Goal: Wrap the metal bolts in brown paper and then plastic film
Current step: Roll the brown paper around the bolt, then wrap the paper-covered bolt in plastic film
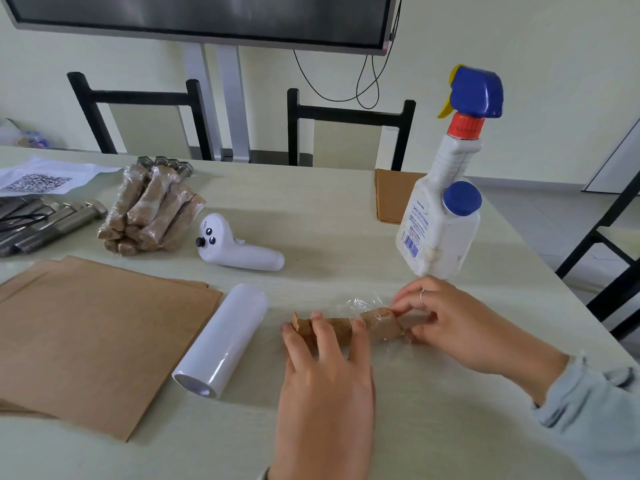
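**At table's near edge: paper-wrapped bolt going into film**

Near the front of the table [346, 209], lying crosswise: paper-wrapped bolt [349, 326] on clear plastic film [363, 303]. Pressed flat under the left hand [325, 372], fingers straight. Pinched at its far end, film and all, by the right hand [450, 327]. Just left, film roll [221, 341], then brown paper sheets [93, 341]. Farther back: wrapped bundles [149, 213], bare bolts [52, 220], spray bottle [446, 202].

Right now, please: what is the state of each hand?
Left hand: open, straight fingers pressing the paper-wrapped bolt on the table.
Right hand: closed, pinching the plastic film at the bolt's end.
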`<state>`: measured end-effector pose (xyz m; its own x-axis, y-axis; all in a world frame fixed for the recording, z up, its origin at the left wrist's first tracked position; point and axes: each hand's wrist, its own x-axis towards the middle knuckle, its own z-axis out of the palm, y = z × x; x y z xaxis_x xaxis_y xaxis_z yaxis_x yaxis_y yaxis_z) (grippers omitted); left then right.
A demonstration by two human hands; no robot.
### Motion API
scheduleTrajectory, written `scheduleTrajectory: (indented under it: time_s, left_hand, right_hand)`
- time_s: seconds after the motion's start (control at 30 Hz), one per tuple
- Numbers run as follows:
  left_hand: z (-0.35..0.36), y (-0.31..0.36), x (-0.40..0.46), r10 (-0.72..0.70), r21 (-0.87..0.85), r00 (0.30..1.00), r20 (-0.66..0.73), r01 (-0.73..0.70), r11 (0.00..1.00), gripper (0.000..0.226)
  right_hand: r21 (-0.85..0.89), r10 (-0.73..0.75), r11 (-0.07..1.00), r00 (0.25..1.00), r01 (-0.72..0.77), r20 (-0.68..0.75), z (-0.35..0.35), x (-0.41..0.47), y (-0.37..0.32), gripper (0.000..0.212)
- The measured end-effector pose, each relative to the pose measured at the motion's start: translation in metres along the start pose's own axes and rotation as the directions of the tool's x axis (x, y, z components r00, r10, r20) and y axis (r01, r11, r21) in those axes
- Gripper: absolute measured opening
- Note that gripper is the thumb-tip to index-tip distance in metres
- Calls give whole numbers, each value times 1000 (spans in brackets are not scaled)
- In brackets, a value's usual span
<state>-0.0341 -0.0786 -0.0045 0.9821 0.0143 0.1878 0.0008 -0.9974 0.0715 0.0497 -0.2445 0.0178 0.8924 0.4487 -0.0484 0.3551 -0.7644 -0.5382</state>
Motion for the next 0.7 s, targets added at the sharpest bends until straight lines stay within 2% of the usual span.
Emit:
scheduleTrajectory:
  time_s: [0.13, 0.2, 0.3, 0.33, 0.43, 0.5, 0.6, 0.7]
  left_hand:
    - [-2, -1, -1, 18, -110, 1000, -12, -19, 994, 59]
    - [-6, -7, -1, 29, -222, 999, -36, -36, 974, 62]
    - [-17, -19, -3, 67, -458, 993, -96, -104, 883, 61]
    - [-13, -24, -7, 37, -537, 987, -154, -115, 836, 56]
    - [-16, -30, -12, -23, -683, 989, -149, -86, 725, 52]
    - [-17, -37, -14, -14, -706, 991, -135, -86, 703, 49]
    - [-21, -46, -13, 32, -576, 982, -187, -136, 806, 49]
    - [-33, -57, -6, 31, -452, 988, -150, -96, 887, 47]
  right_hand:
    - [104, -16, 994, 1000, 16, 0, 3, -3, 2, 43]
    - [251, -11, 968, 1000, 13, -9, 4, -7, 0, 34]
    - [585, -48, 807, 997, 75, -62, 2, -11, -21, 16]
    - [632, -83, 765, 991, 128, -101, 2, -11, -29, 16]
    - [680, -209, 680, 961, 276, -181, 7, 0, -51, 22]
    - [652, -272, 681, 942, 333, -197, 12, 11, -62, 19]
    - [631, -337, 689, 928, 356, -157, 17, 21, -75, 23]
    - [645, -386, 666, 913, 374, -130, 24, 28, -86, 16]
